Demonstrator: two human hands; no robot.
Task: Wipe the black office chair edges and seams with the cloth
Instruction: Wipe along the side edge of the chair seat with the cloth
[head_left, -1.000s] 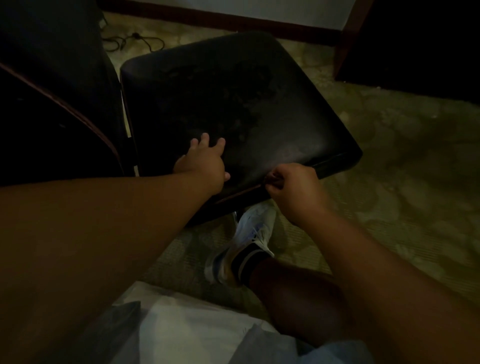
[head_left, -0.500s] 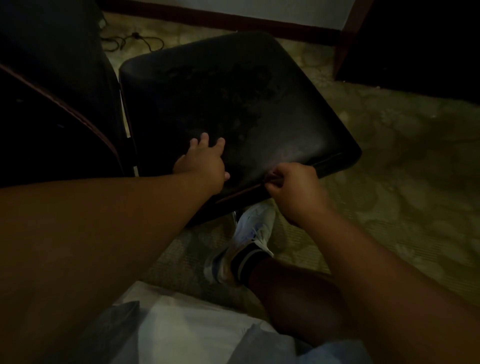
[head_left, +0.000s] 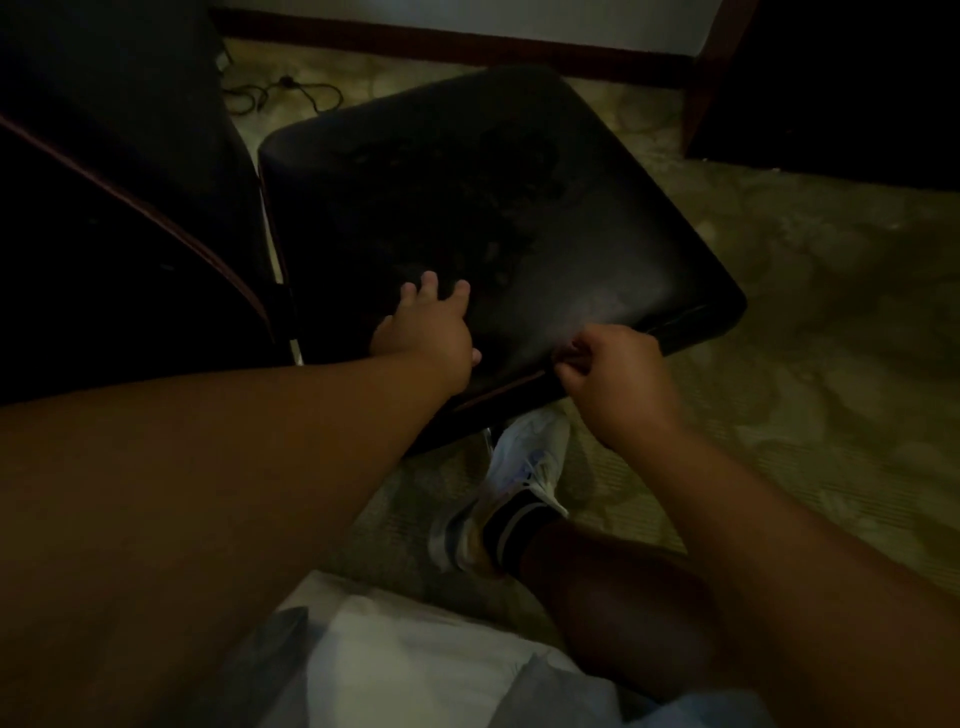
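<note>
Underfoot, a pale patterned carpet (head_left: 810, 322) fills the right and far parts of the dim view, running up to a dark wooden skirting board (head_left: 467, 44) along the far wall. On it stands the black office chair, and its square padded seat (head_left: 519, 208) takes up the middle of the scene, turned so that one corner points right. Dull smudges mark the seat's top. At the left rises the chair's dark backrest (head_left: 104, 218), with a thin reddish seam line running slantwise down it. A dark piece of furniture (head_left: 841, 83) stands at the far right, and a black cable (head_left: 280, 96) lies coiled on the carpet beyond the seat at the far left.

Near the bottom, the person's light clothing (head_left: 415, 665) shows, and beside it a bare leg ends in a black sock and a white sneaker (head_left: 519, 467) set on the carpet just under the seat's near edge.

Resting on the seat's near left part, the left hand (head_left: 426, 332) has its fingers spread and straight, pressing flat on the padding. At the near edge seam, the right hand (head_left: 613, 374) is curled, its fingertips pinched together on the seam. The cloth itself cannot be made out in this darkness, so I cannot tell whether the fingers grip it.
</note>
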